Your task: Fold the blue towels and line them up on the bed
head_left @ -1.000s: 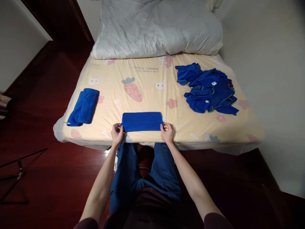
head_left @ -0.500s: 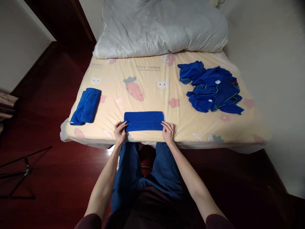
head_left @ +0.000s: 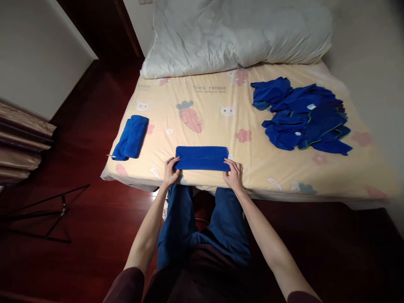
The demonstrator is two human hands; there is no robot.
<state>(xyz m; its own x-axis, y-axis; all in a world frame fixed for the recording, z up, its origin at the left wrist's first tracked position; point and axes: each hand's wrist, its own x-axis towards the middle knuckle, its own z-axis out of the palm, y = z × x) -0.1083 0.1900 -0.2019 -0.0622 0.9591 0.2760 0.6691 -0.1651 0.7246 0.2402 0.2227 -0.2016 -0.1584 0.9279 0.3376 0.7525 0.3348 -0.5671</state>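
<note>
A blue cloth, folded into a long flat strip, lies near the front edge of the bed. My left hand pinches its left end, fingers closed on the corner. At the right end my right hand holds the near corner, fingers curled on the cloth beside a small white tag.
A folded stack of blue cloths lies at the bed's left edge. A loose heap of blue cloths covers the right side. A grey duvet is bunched at the head. A black stand sits on the dark wooden floor.
The view has shifted so the bed sits further right in the picture. Both hands stay at the ends of the strip, which looks a little narrower and flatter.
</note>
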